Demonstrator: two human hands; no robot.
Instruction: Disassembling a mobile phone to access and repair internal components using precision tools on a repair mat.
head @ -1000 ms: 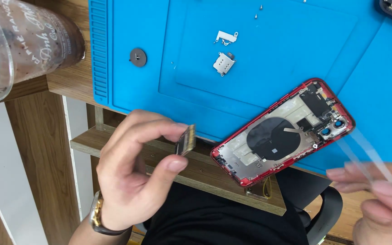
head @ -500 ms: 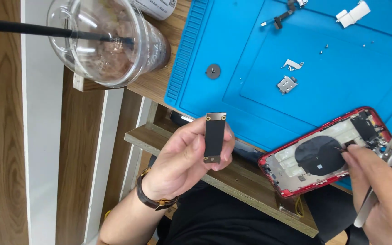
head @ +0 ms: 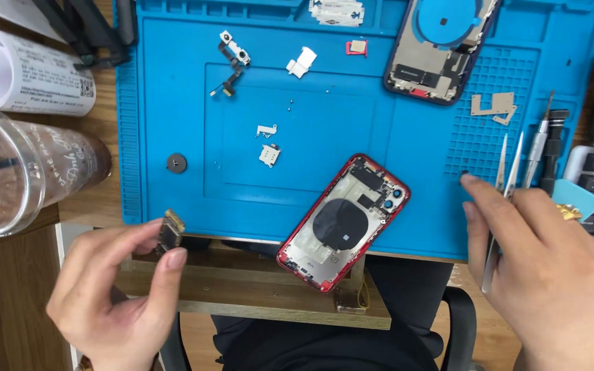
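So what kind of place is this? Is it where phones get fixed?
Probably yes, a phone repair bench. An opened red phone shell lies on a blue work mat, small loose parts sit nearby, and the right hand holds tweezers.

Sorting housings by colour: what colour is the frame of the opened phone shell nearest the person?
Red, clearest in the head view: the opened phone shell.

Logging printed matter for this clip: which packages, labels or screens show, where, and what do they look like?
Paper roll: top left, on the wooden desk, white cylinder lying down, black print and a square code.
Plastic cup: left edge, clear, lying on its side, white lettering.
Sticker strips: top of the blue mat, white.
No lit screen in view.
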